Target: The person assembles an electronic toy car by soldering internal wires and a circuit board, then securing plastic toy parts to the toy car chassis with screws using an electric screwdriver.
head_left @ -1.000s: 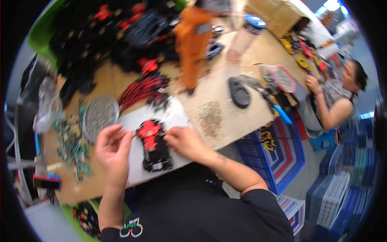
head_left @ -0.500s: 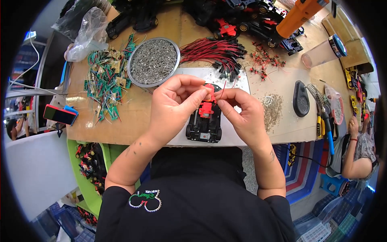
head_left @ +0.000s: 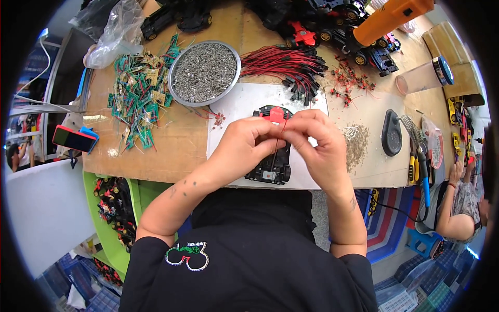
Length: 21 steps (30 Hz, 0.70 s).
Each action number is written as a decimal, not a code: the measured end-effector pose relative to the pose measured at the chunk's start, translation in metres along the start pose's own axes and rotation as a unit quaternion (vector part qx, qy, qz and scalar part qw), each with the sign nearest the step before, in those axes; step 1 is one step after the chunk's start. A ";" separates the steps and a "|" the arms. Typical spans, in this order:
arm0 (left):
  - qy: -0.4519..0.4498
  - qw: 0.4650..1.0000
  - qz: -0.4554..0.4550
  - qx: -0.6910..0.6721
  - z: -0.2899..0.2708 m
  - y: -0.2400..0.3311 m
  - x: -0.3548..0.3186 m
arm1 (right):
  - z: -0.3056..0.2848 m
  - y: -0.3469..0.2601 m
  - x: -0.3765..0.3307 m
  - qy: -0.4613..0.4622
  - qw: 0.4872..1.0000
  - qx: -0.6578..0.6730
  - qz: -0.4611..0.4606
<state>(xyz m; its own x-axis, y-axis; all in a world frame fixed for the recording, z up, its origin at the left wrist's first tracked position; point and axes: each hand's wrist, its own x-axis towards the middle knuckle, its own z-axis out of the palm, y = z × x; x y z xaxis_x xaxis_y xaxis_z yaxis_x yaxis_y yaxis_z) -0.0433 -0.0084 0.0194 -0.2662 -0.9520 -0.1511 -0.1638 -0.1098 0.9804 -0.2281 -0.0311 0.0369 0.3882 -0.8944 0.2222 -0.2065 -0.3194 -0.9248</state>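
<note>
A black toy car chassis (head_left: 271,165) with a red part at its far end lies on a white sheet (head_left: 239,106) on the wooden table. My left hand (head_left: 244,145) and my right hand (head_left: 318,139) meet over the chassis, fingertips pinched together on a thin red and black wire (head_left: 278,136) that runs down to it. Both hands cover the middle of the chassis. A bundle of red and black wires (head_left: 283,65) lies just beyond the sheet.
A round metal bowl of small screws (head_left: 205,73) stands at the left of the sheet, with green circuit boards (head_left: 138,99) beside it. An orange tool (head_left: 392,15), toy cars (head_left: 332,31), a black holder (head_left: 392,133) and a phone (head_left: 74,139) are around. Another person (head_left: 460,205) sits at right.
The view swung from the far side of the table to straight over the chassis. My hands lifted from flat on the sheet and now pinch the wire above it.
</note>
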 end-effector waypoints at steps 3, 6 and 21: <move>0.045 0.995 -0.027 -0.088 0.001 0.007 0.002 | -0.004 0.007 -0.003 0.049 0.997 -0.024 0.063; 0.039 0.998 0.024 -0.049 0.003 0.012 0.003 | -0.004 0.011 -0.009 -0.042 0.991 -0.054 0.112; 0.040 0.950 0.114 0.287 0.014 0.007 -0.004 | 0.004 0.002 -0.022 0.047 0.991 -0.028 0.124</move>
<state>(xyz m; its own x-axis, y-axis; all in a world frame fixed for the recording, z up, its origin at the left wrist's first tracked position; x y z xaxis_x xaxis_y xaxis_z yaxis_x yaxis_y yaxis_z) -0.0571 -0.0017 0.0250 -0.2881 -0.9535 0.0885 -0.6074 0.2534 0.7529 -0.2330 -0.0106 0.0289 0.2341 -0.9720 0.0214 -0.3361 -0.1016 -0.9363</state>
